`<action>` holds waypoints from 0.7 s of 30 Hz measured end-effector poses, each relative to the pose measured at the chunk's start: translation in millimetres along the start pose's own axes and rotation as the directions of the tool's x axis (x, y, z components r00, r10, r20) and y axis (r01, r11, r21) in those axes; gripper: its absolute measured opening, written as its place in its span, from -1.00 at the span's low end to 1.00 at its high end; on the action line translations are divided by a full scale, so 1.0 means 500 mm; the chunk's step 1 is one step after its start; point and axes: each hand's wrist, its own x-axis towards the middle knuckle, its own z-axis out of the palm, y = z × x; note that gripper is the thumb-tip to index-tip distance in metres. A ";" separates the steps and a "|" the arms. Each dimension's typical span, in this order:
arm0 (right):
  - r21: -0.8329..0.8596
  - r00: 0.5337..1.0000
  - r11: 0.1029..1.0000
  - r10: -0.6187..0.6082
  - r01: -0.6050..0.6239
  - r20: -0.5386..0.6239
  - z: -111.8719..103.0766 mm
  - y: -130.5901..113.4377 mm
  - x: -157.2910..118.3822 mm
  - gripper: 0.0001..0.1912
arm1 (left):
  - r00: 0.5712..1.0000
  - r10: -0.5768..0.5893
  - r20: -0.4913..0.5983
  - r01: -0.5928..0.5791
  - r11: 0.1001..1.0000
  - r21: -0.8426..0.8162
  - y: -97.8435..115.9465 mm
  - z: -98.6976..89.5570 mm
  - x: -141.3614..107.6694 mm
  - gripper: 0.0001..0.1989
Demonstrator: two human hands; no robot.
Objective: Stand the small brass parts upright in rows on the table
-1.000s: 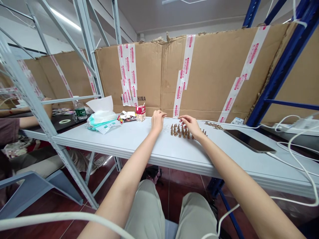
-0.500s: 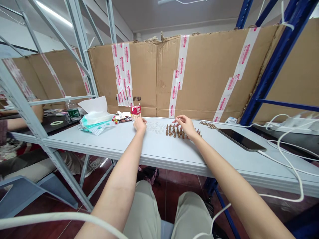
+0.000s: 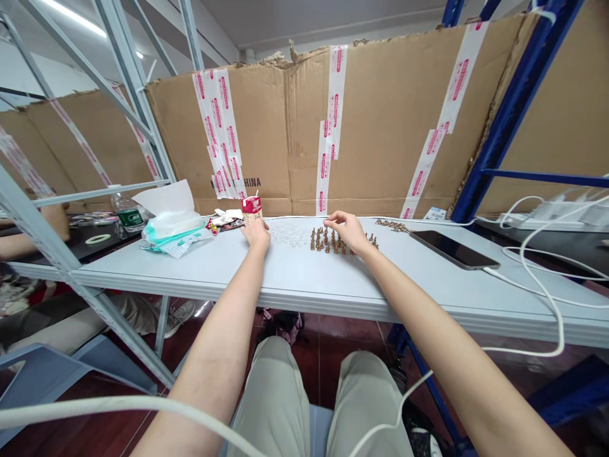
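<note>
Black tablet (image 3: 454,249) flat on the white folding table (image 3: 428,289), white charging cable (image 3: 523,282) trailing from its right end; teal-wrapped tissue pack (image 3: 174,222) towards the left; taped cardboard sheets (image 3: 380,120) upright behind, beside blue steel shelving uprights (image 3: 514,114).

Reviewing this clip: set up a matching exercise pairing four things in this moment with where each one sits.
Things:
1. Left hand
2. Right hand
3. Dark tablet
4. Tissue pack

Places:
A. Right part of the table, white cable running from it
B. At the table's far edge, just below a small carton
C. Over rows of small brown pieces
D. Left part of the table, white tissue sticking up

Pairs: 1-B, 2-C, 3-A, 4-D
</note>
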 end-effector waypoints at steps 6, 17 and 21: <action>-0.066 1.000 0.998 -0.014 0.015 0.020 -0.002 0.000 0.002 -0.80 | 0.999 -0.023 0.030 0.023 1.000 -0.018 0.000 -0.003 0.005 -0.84; -0.270 0.997 0.961 -0.066 0.051 -0.046 -0.058 -0.015 -0.037 -0.80 | 0.985 -0.113 -0.131 0.093 0.984 -0.150 0.003 -0.004 0.003 -0.83; -0.329 0.996 0.944 -0.052 0.027 -0.069 -0.134 0.004 -0.086 -0.75 | 0.980 -0.030 -0.194 -0.010 0.979 -0.202 0.001 0.007 0.005 -0.75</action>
